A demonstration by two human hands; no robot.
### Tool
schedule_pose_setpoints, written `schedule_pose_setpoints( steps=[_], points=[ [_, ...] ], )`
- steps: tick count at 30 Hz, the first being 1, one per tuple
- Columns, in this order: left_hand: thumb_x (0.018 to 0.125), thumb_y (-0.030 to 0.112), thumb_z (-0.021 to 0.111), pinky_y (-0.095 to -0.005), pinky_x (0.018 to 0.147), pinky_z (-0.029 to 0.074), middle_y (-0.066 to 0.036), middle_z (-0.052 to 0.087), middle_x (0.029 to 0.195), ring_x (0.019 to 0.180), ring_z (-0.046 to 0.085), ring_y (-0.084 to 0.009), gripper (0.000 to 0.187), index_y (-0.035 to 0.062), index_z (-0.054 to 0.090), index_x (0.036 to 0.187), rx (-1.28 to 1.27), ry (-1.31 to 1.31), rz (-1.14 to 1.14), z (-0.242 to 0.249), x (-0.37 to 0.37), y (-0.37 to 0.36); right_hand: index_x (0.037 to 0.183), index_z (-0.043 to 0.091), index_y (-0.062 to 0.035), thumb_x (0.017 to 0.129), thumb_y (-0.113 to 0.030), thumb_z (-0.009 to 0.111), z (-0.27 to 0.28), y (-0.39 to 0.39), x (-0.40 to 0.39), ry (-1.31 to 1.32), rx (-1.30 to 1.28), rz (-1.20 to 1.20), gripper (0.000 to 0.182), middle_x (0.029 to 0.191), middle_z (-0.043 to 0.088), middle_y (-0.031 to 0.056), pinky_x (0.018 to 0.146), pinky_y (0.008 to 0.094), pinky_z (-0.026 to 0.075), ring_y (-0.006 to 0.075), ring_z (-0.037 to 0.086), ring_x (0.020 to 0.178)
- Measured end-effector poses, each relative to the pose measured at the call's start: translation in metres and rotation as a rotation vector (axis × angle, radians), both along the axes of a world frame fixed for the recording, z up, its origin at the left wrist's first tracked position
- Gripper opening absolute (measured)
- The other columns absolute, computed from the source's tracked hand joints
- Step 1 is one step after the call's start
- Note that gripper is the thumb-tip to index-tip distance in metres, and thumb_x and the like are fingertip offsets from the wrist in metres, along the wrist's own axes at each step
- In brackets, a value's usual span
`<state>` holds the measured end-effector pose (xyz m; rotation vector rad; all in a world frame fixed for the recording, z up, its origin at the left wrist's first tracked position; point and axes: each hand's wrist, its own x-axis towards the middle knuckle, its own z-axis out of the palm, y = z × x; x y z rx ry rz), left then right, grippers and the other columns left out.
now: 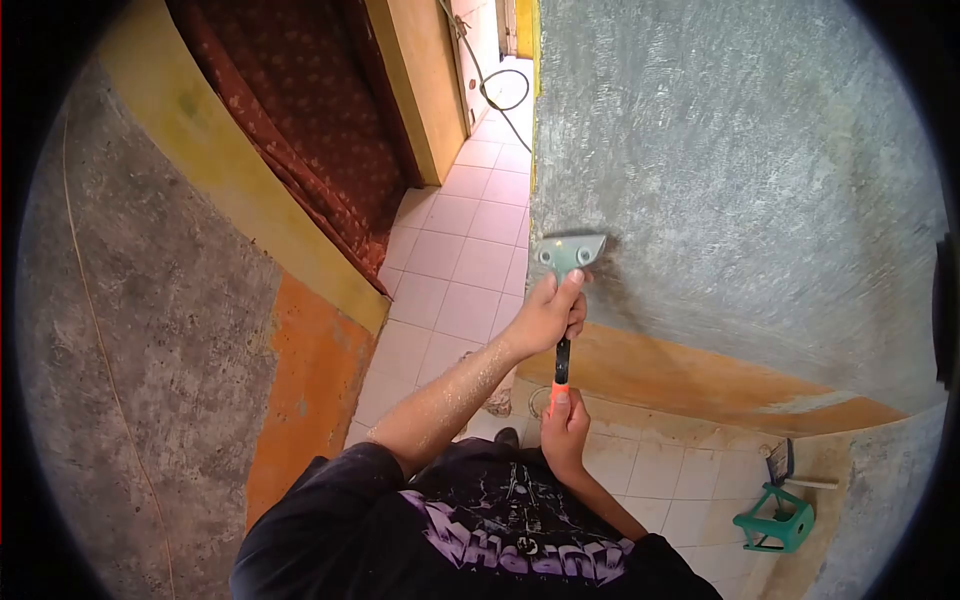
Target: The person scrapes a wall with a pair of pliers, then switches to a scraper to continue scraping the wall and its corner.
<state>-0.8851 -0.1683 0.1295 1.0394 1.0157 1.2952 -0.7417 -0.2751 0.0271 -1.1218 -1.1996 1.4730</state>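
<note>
A long-handled scraper with a wide grey-green head [572,251] lies against the grey wall [720,170], near that wall's left edge. Just below the head, my left hand [550,317] is wrapped round the upper part of the tool, its forearm speckled with pale dust. Lower down, my right hand [566,425] grips the orange end of the black handle. Both hands are closed on the same tool. The blade's edge meets or nearly meets the wall surface.
An orange band [680,370] runs below the grey wall. At the lower right are a green stool [778,520] and a dustpan-like object [781,461]. A dark red curtain [310,110] hangs in a doorway at left. A cable [505,90] hangs over the tiled passage [455,255].
</note>
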Motion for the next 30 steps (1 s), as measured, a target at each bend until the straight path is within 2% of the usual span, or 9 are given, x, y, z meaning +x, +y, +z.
schedule_pose_setpoints(
  steps=[2,6,9,10,13,16,19,26,30],
  points=[
    [0.104,0.046,0.035,-0.0278,0.046,0.037,0.000,0.037,0.057,0.046,0.041,-0.0121,0.043,0.0041,0.044,0.107,-0.086,-0.076,0.042,-0.031,0.005,-0.004,0.093,0.057,0.0002,0.102,-0.028,0.049,-0.020,-0.008,0.007,-0.058,-0.028,0.001,0.031,0.062,0.048,0.0007,0.052,0.0289,0.038,0.0092,0.046,0.057],
    [0.105,0.044,0.035,-0.0276,0.046,0.036,0.000,0.037,0.057,0.046,0.040,-0.0120,0.043,0.0029,0.045,0.107,-0.055,-0.055,0.079,-0.024,0.001,-0.005,0.097,0.055,-0.0017,0.104,-0.031,0.045,-0.024,-0.003,0.004,-0.202,0.137,0.006,0.032,0.061,0.042,-0.0033,0.045,0.0233,0.033,0.0052,0.040,0.050],
    [0.104,0.046,0.037,-0.0276,0.046,0.036,0.000,0.037,0.057,0.047,0.040,-0.0118,0.043,0.0031,0.045,0.106,0.019,-0.048,0.081,0.005,-0.001,-0.002,0.096,0.055,-0.0017,0.104,-0.032,0.046,-0.007,0.005,-0.001,-0.163,0.154,-0.003,0.032,0.061,0.043,-0.0036,0.046,0.0237,0.033,0.0052,0.040,0.051],
    [0.104,0.049,0.031,-0.0266,0.049,0.036,0.001,0.033,0.056,0.046,0.037,-0.0116,0.044,0.0060,0.041,0.108,0.017,-0.013,0.048,0.006,-0.001,-0.002,0.094,0.056,-0.0016,0.103,-0.032,0.047,-0.005,0.003,-0.002,-0.142,0.143,-0.019,0.033,0.061,0.044,-0.0030,0.046,0.0243,0.034,0.0056,0.041,0.051],
    [0.104,0.049,0.030,-0.0266,0.048,0.036,0.001,0.033,0.056,0.046,0.037,-0.0115,0.045,0.0057,0.042,0.108,-0.087,-0.043,0.032,-0.021,0.003,-0.008,0.092,0.056,-0.0014,0.103,-0.031,0.047,-0.028,-0.007,0.003,-0.205,0.119,-0.033,0.033,0.061,0.045,-0.0030,0.047,0.0245,0.034,0.0055,0.042,0.052],
    [0.104,0.049,0.031,-0.0267,0.048,0.035,0.001,0.033,0.056,0.046,0.036,-0.0115,0.044,0.0060,0.042,0.108,-0.124,-0.059,0.131,-0.029,0.001,-0.011,0.091,0.058,0.0007,0.101,-0.026,0.051,-0.025,-0.008,0.004,-0.325,0.105,-0.029,0.030,0.059,0.049,0.0038,0.052,0.0326,0.040,0.0133,0.047,0.054],
    [0.104,0.050,0.033,-0.0274,0.049,0.036,0.001,0.034,0.057,0.047,0.038,-0.0118,0.045,0.0061,0.041,0.109,-0.019,-0.045,0.121,-0.002,-0.009,-0.006,0.094,0.059,0.0014,0.101,-0.026,0.051,-0.012,0.005,-0.003,-0.271,0.170,-0.027,0.030,0.058,0.049,0.0040,0.053,0.0334,0.040,0.0142,0.047,0.055],
    [0.104,0.046,0.038,-0.0280,0.047,0.037,0.000,0.037,0.058,0.047,0.043,-0.0120,0.042,0.0049,0.043,0.107,-0.142,-0.118,0.052,-0.035,-0.004,-0.008,0.093,0.059,0.0006,0.101,-0.026,0.051,-0.024,-0.004,0.002,-0.224,0.112,-0.042,0.029,0.059,0.049,0.0039,0.050,0.0318,0.039,0.0117,0.047,0.053],
    [0.104,0.047,0.037,-0.0281,0.047,0.037,0.000,0.038,0.058,0.046,0.042,-0.0119,0.043,0.0045,0.044,0.107,-0.071,-0.091,0.084,-0.015,-0.005,-0.006,0.092,0.059,0.0010,0.101,-0.025,0.051,-0.002,-0.002,0.000,-0.221,0.103,-0.044,0.029,0.059,0.049,0.0038,0.050,0.0316,0.039,0.0110,0.047,0.053]
  ],
)
